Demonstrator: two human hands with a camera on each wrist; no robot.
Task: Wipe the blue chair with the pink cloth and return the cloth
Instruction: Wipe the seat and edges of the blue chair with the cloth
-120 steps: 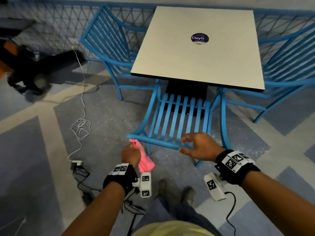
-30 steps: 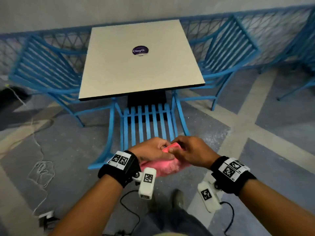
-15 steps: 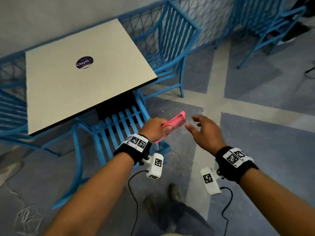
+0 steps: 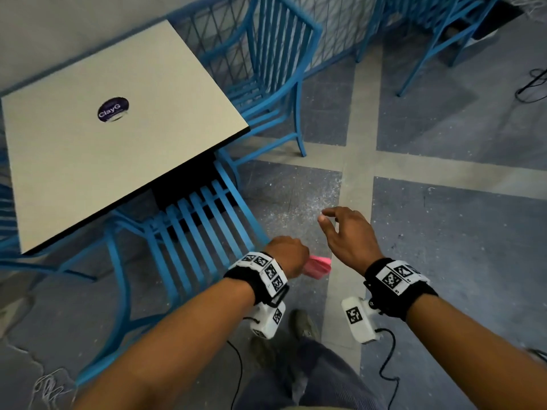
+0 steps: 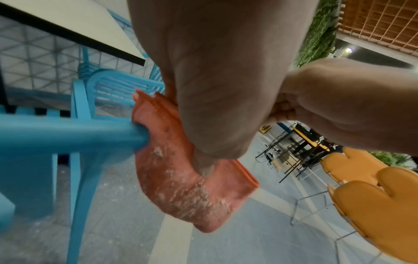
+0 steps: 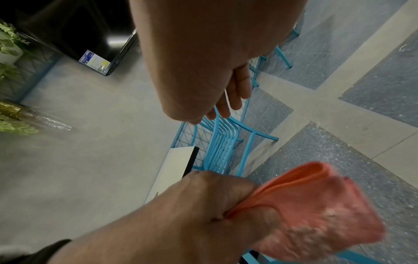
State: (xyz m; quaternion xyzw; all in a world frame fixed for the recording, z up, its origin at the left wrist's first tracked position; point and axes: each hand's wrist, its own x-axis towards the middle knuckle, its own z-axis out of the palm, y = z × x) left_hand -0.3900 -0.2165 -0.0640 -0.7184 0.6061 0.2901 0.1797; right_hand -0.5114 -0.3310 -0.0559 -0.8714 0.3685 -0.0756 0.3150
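A blue slatted chair (image 4: pixel 195 229) stands pushed under the white table (image 4: pixel 112 134), its back toward me. My left hand (image 4: pixel 288 255) grips the folded pink cloth (image 4: pixel 318 267) just off the right end of the chair's top rail (image 5: pixel 68 134). The cloth (image 5: pixel 181 187) is dusted with white specks and hangs against the rail's end. It also shows in the right wrist view as a pink fold (image 6: pixel 316 205) in my left fist. My right hand (image 4: pixel 346 232) hovers empty to the right of the cloth, fingers loosely spread.
A second blue chair (image 4: pixel 266 69) stands right of the table, and more blue chairs (image 4: pixel 444 31) stand by the mesh railing at the back. Cables (image 4: pixel 384 365) trail on the tiled floor near my feet. White dust speckles the floor (image 4: pixel 296 202) beside the chair.
My left hand has lowered the pink cloth to the right end of the chair's top rail. My right hand has let go of the cloth and drifted up and away from it.
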